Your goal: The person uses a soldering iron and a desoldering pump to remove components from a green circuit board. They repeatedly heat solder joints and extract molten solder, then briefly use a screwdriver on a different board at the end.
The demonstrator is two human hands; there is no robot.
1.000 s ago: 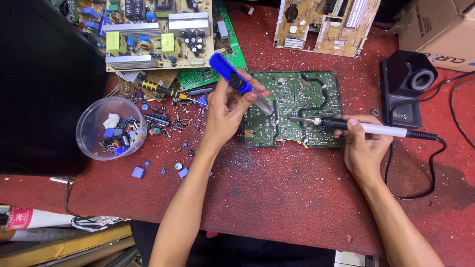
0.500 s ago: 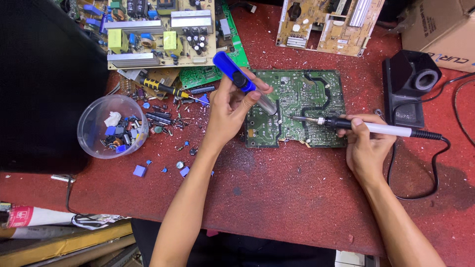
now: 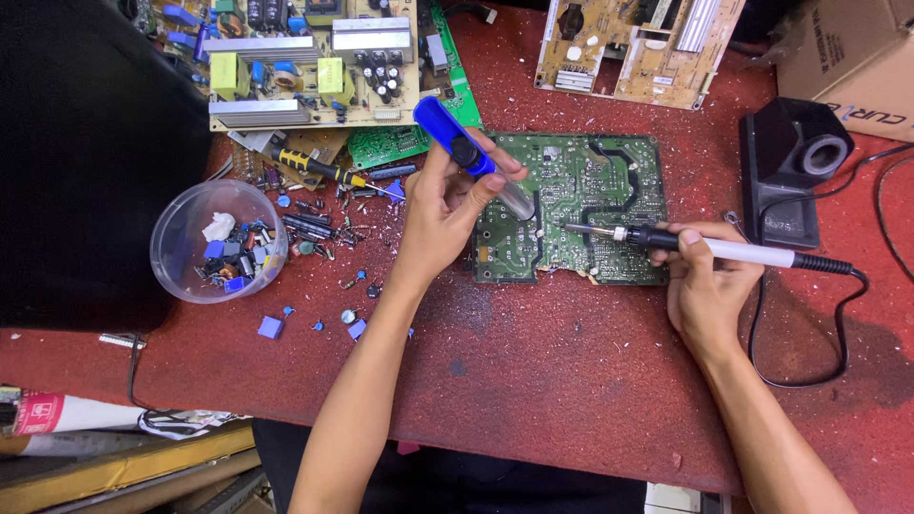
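One green circuit board (image 3: 590,205) lies between the left hand (image 3: 447,214) and the right hand (image 3: 709,290); two tan boards, one (image 3: 314,62) beyond the left hand, one (image 3: 633,48) beyond the right; one blue desoldering pump (image 3: 457,143); one soldering iron (image 3: 705,247); one clear bowl (image 3: 217,240) left of the left hand; one yellow-handled screwdriver (image 3: 319,169); one black iron stand (image 3: 795,167).

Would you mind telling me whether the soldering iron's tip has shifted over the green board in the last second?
Yes, slightly. The soldering iron in the right hand has slid its tip a little left across the green circuit board, toward the blue desoldering pump.
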